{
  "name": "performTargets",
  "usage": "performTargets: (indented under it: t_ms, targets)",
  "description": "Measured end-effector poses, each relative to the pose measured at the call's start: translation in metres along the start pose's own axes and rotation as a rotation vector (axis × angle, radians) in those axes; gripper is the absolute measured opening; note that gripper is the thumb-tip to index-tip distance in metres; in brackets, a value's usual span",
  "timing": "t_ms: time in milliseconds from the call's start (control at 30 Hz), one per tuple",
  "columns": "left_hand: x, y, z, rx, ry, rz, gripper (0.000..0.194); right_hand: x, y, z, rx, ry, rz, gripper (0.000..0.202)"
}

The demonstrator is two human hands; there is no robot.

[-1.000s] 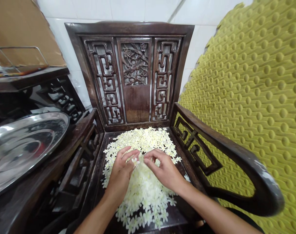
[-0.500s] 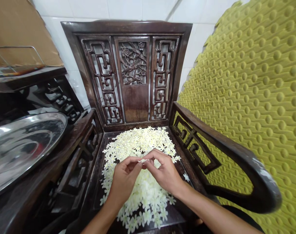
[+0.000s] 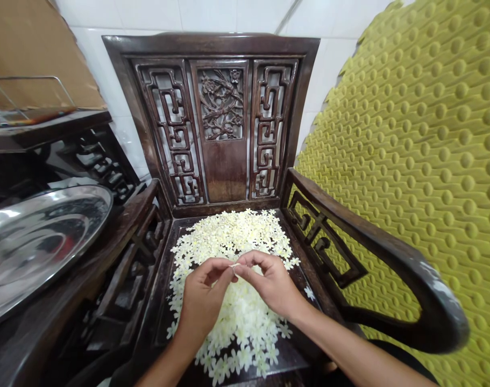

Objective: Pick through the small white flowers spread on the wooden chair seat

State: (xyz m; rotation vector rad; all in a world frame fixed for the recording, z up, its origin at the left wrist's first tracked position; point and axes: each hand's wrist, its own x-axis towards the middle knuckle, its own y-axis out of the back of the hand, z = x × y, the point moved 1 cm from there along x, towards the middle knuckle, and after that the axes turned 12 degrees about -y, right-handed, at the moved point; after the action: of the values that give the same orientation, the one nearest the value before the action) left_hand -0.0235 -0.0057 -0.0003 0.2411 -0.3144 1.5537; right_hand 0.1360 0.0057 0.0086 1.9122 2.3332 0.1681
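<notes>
My left hand (image 3: 203, 296) and my right hand (image 3: 272, 282) meet fingertip to fingertip above the chair seat. Both are closed in a pinch on one small white flower (image 3: 234, 265), which is mostly covered by the fingers. Beneath and around them, a thick layer of loose pale yellow-white flowers (image 3: 245, 231) spreads over the dark wooden seat (image 3: 305, 349). A single flower (image 3: 309, 293) lies apart at the right of the seat.
The chair has a carved back (image 3: 224, 166) and a curved right armrest (image 3: 374, 252). A shiny round metal tray (image 3: 87, 215) stands at the left. Yellow bumpy foam matting (image 3: 422, 150) rises on the right. Brown cardboard (image 3: 30, 48) leans at the upper left.
Less of the flower shows between the fingertips now. My right thumb and fingers have shifted slightly left, closer to my left fingertips. The flowers on the seat look unchanged.
</notes>
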Motion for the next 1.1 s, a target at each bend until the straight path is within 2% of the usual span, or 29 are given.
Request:
performTargets:
  t_ms: [133,267,500,700,833,1100]
  targets:
    - [0.001,-0.001,-0.001,-0.101,0.067,0.019,0.016,-0.005,0.002,-0.007,-0.217,0.105,0.049,0.022]
    - [-0.001,-0.004,0.002,-0.087,0.048,0.02,0.018,-0.007,0.001,-0.01,-0.344,0.168,0.104,0.03]
    - [-0.007,-0.008,0.003,-0.015,0.026,-0.086,0.008,-0.005,-0.003,-0.001,-0.479,0.191,0.162,0.034]
    - [-0.007,-0.011,0.004,-0.123,0.098,-0.057,0.011,-0.004,-0.003,0.002,-0.519,0.218,0.182,0.034]
    - [-0.006,-0.011,0.005,-0.127,0.095,-0.042,0.01,-0.005,-0.005,0.001,-0.493,0.224,0.191,0.034]
    - [-0.01,-0.011,0.006,0.006,-0.064,-0.063,0.005,-0.008,-0.005,0.002,-0.454,0.214,0.223,0.036]
